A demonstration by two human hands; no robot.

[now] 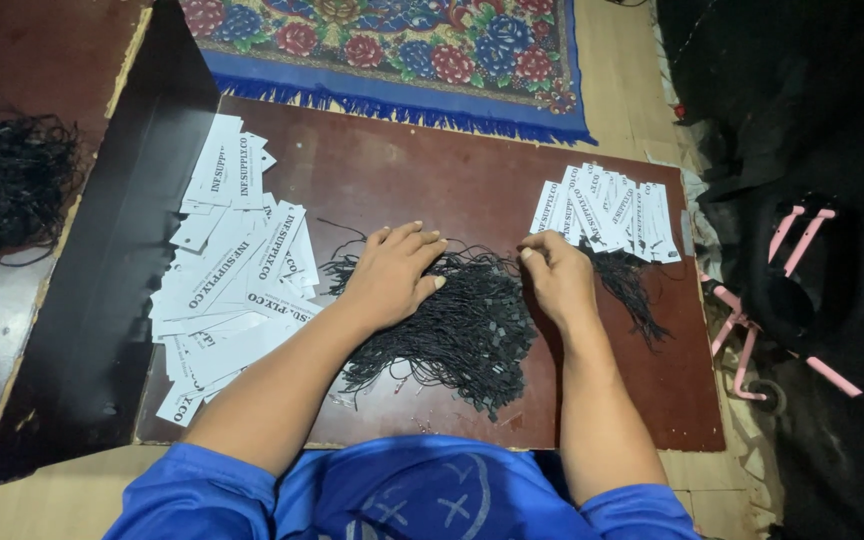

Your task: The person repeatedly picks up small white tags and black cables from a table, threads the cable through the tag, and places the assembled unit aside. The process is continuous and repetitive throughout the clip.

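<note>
My left hand (392, 275) lies flat, fingers apart, on the black string pile (452, 325), right fingers (542, 262) pinch one; few strung tags (607, 210), many loose tags (237, 270) left.

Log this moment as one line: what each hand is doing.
left hand: flat on black string pile | right hand: pinching strings at pile edge | white tags: left stack, untouched

Right hand (555, 272) fingers (530, 252) curled; grip perhaps on strings (452, 325), unclear.
</note>
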